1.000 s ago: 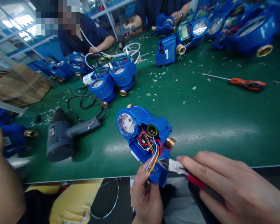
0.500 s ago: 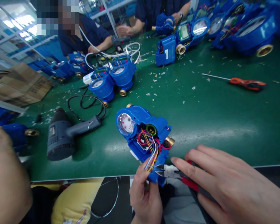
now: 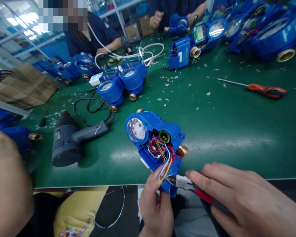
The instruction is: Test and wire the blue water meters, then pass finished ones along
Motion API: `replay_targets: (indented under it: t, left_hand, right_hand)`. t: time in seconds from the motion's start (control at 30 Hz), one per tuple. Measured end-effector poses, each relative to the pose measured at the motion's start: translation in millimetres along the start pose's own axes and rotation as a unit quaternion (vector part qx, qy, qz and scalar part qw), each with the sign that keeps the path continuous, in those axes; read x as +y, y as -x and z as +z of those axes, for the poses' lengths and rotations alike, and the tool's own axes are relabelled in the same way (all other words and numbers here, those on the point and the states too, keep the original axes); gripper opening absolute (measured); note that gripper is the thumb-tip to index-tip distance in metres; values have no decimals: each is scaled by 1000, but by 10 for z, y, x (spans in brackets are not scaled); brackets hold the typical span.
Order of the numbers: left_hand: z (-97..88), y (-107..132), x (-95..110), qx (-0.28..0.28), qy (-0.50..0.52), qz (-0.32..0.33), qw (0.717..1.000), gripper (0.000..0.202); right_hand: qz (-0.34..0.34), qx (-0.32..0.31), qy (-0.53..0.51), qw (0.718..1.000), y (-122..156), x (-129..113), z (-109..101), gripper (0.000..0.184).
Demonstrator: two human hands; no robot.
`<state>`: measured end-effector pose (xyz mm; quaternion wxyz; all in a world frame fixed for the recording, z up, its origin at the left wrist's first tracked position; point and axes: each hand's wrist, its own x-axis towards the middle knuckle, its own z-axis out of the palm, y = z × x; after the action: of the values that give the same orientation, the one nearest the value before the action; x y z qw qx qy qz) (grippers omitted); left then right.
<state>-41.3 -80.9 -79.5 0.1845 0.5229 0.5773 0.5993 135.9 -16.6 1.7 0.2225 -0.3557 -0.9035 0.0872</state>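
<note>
A blue water meter [image 3: 153, 126] with a round dial rests at the table's front edge, its electronics compartment uncovered. Red, yellow and white wires [image 3: 168, 159] come out of that compartment. My left hand [image 3: 155, 200] pinches the wire ends between thumb and finger, in front of a blue part of the meter's body. In my right hand [image 3: 224, 194] are diagonal cutters [image 3: 185, 182] with red and black handles. Their jaw tips reach the wires just beside my left fingertips and look closed; whether a wire is between them I cannot tell.
A grey heat gun [image 3: 69, 141] lies to the left with its black cord. Two blue meters [image 3: 111, 90] stand behind it, and more crowd the back right. An orange screwdriver [image 3: 266, 90] lies at right. Co-workers sit across and at left, one arm [image 3: 10, 177] close by.
The cutters' jaws, spread at the wires before, have come together. My left hand still pinches the wires. Across the table, a co-worker's hand has lifted and curled.
</note>
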Motion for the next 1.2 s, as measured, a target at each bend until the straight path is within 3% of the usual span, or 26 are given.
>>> replay_targets:
  t: [0.23, 0.37, 0.6, 1.0, 1.2]
  left_hand:
    - [-11, -11, 0, -13, -19, 16, 1000, 38]
    - [17, -30, 29, 19, -35, 0, 999, 30]
    - [36, -36, 73, 37, 1, -23, 999, 22]
    - [37, -23, 23, 39, 7, 4, 999, 34]
    - [45, -25, 27, 26, 4, 22, 999, 43]
  right_hand:
    - [65, 1, -11, 998, 38, -22, 28, 35]
    - [77, 3, -34, 996, 15, -11, -11, 35]
    - [47, 3, -117, 992, 12, 44, -52, 40]
    - [3, -13, -28, 1000, -35, 8, -19, 39]
    - [-22, 8, 18, 1000, -47, 0, -9, 42]
